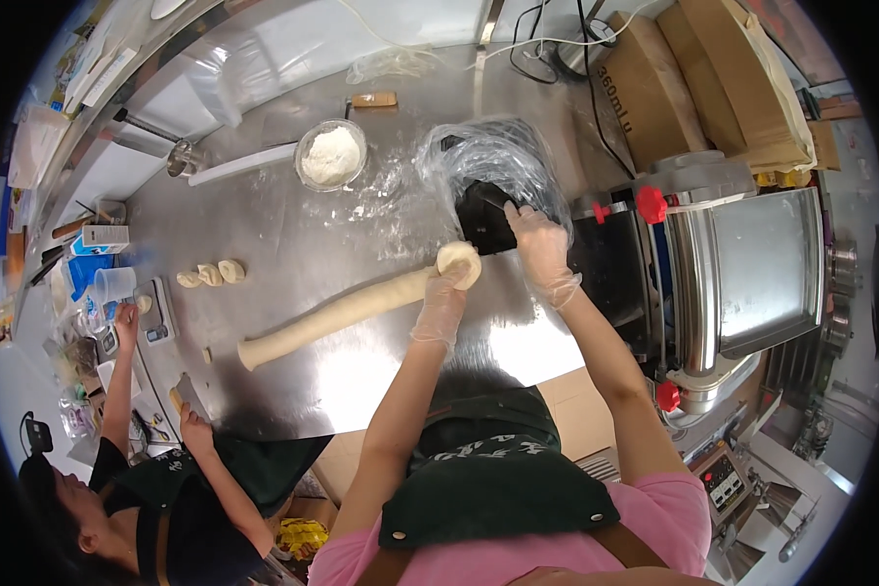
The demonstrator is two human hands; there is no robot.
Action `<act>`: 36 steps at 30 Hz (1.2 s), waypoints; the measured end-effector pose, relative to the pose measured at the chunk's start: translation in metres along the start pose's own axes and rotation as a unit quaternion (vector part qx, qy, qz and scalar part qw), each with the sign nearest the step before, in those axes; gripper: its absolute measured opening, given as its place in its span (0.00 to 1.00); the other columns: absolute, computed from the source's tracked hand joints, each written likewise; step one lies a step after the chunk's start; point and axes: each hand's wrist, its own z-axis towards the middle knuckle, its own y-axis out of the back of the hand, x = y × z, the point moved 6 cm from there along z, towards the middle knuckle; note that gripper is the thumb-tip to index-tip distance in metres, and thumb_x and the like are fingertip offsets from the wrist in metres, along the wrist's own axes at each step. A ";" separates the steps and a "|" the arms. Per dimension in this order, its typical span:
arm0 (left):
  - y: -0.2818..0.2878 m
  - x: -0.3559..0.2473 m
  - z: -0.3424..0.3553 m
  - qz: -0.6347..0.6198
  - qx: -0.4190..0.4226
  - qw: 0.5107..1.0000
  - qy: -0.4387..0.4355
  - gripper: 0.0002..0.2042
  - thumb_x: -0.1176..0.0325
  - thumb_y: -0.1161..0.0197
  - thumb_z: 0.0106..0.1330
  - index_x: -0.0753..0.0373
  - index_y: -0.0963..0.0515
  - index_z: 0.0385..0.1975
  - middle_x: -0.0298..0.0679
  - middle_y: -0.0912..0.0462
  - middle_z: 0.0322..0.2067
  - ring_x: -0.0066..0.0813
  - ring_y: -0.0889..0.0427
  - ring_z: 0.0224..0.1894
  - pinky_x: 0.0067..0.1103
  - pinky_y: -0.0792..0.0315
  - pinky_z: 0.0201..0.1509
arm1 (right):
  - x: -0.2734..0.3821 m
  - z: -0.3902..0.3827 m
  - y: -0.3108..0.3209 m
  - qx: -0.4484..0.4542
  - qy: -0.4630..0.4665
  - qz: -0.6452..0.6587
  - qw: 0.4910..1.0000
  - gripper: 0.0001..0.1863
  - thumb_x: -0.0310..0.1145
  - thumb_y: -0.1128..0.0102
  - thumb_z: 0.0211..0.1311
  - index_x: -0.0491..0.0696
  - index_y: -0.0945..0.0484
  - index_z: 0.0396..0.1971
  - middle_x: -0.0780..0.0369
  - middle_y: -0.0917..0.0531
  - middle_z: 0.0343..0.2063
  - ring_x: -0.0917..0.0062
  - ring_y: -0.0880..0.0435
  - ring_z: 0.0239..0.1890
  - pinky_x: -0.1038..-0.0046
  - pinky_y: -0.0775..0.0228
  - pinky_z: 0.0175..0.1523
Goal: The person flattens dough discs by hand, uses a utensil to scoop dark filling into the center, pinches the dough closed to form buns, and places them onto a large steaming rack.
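A long pale dough roll lies slantwise across the steel table, its thick end toward me. My left hand, in a clear glove, is closed around that end, where a round cut face shows. My gloved right hand is closed, fingertips at the edge of a crumpled clear plastic sheet. Beneath the sheet a black object is partly uncovered; its full shape is hidden. Several small dough pieces rest to the left of the roll.
Behind the roll stands a bowl of flour, with loose flour around it. A steel roller machine with red knobs borders the table at right, cardboard boxes behind it. At left a co-worker holds a scraper beside a scale.
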 end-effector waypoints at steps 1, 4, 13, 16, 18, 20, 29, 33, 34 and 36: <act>0.001 0.004 0.004 -0.002 -0.009 1.000 0.012 0.18 0.83 0.38 0.61 0.70 0.27 0.53 0.42 0.21 0.48 0.31 0.20 0.50 0.23 0.25 0.57 | 0.001 0.003 -0.005 0.018 0.013 -0.042 0.999 0.19 0.26 0.44 0.53 0.50 0.21 0.48 0.65 0.24 0.26 0.72 0.22 0.22 0.74 0.26 0.25; -0.001 0.009 0.007 -0.022 -0.014 1.000 -0.002 0.19 0.84 0.38 0.61 0.70 0.28 0.53 0.43 0.21 0.48 0.32 0.20 0.51 0.23 0.25 0.57 | -0.005 0.012 -0.016 0.029 0.010 0.029 0.999 0.12 0.27 0.44 0.55 0.51 0.19 0.39 0.63 0.21 0.25 0.72 0.17 0.25 0.72 0.25 0.25; 0.011 -0.008 -0.004 -0.060 -0.048 0.997 0.017 0.21 0.85 0.40 0.60 0.71 0.31 0.54 0.44 0.23 0.49 0.36 0.21 0.52 0.25 0.25 0.58 | -0.022 -0.012 -0.072 0.189 -0.160 0.342 0.907 0.16 0.25 0.44 0.60 0.49 0.18 0.47 0.60 0.16 0.29 0.75 0.20 0.22 0.72 0.29 0.26; 0.001 -0.016 -0.011 -0.063 -0.018 0.998 0.010 0.21 0.81 0.40 0.61 0.72 0.32 0.55 0.45 0.24 0.51 0.36 0.22 0.52 0.26 0.25 0.59 | -0.026 -0.034 -0.099 0.271 -0.336 0.578 0.693 0.18 0.26 0.46 0.66 0.43 0.23 0.55 0.59 0.16 0.30 0.83 0.28 0.20 0.80 0.37 0.24; 0.001 -0.022 -0.015 -0.062 -0.005 0.998 0.014 0.20 0.78 0.41 0.63 0.72 0.33 0.55 0.46 0.25 0.51 0.37 0.23 0.54 0.28 0.26 0.60 | -0.017 -0.049 -0.106 0.292 -0.409 0.707 0.497 0.22 0.25 0.47 0.68 0.34 0.32 0.60 0.57 0.17 0.33 0.87 0.34 0.20 0.87 0.46 0.23; 0.004 -0.024 -0.016 -0.062 0.007 0.998 0.016 0.20 0.76 0.42 0.64 0.73 0.34 0.56 0.47 0.25 0.51 0.37 0.23 0.55 0.29 0.27 0.62 | -0.013 -0.054 -0.102 0.282 -0.412 0.730 0.467 0.23 0.25 0.47 0.68 0.35 0.33 0.61 0.57 0.17 0.34 0.87 0.34 0.20 0.87 0.46 0.23; -0.022 -0.041 -0.011 -0.106 0.000 0.994 0.013 0.18 0.66 0.52 0.75 0.71 0.36 0.58 0.49 0.28 0.56 0.39 0.27 0.58 0.34 0.29 0.64 | -0.012 -0.062 -0.045 0.119 -0.377 0.663 0.636 0.17 0.22 0.47 0.66 0.44 0.21 0.53 0.63 0.17 0.35 0.87 0.30 0.24 0.86 0.38 0.28; -0.054 -0.041 -0.012 -0.068 -0.010 0.997 0.039 0.21 0.63 0.54 0.76 0.73 0.39 0.61 0.52 0.29 0.58 0.47 0.28 0.60 0.39 0.32 0.67 | 0.009 -0.067 0.030 -0.115 -0.172 0.512 0.833 0.20 0.20 0.45 0.63 0.51 0.18 0.53 0.64 0.18 0.31 0.84 0.24 0.27 0.82 0.32 0.33; -0.059 -0.039 -0.011 -0.085 -0.025 0.996 0.029 0.22 0.61 0.54 0.76 0.71 0.38 0.60 0.52 0.29 0.57 0.46 0.27 0.60 0.38 0.31 0.67 | 0.016 -0.067 0.052 -0.145 -0.162 0.502 0.837 0.18 0.22 0.42 0.62 0.52 0.17 0.51 0.62 0.18 0.29 0.79 0.21 0.28 0.78 0.29 0.32; -0.070 -0.040 -0.015 -0.091 0.013 0.995 0.024 0.21 0.59 0.55 0.77 0.69 0.36 0.60 0.50 0.28 0.56 0.45 0.27 0.60 0.37 0.31 0.66 | 0.026 -0.078 0.050 -0.106 -0.162 0.419 0.887 0.22 0.18 0.43 0.59 0.53 0.17 0.51 0.62 0.18 0.32 0.77 0.20 0.28 0.77 0.27 0.33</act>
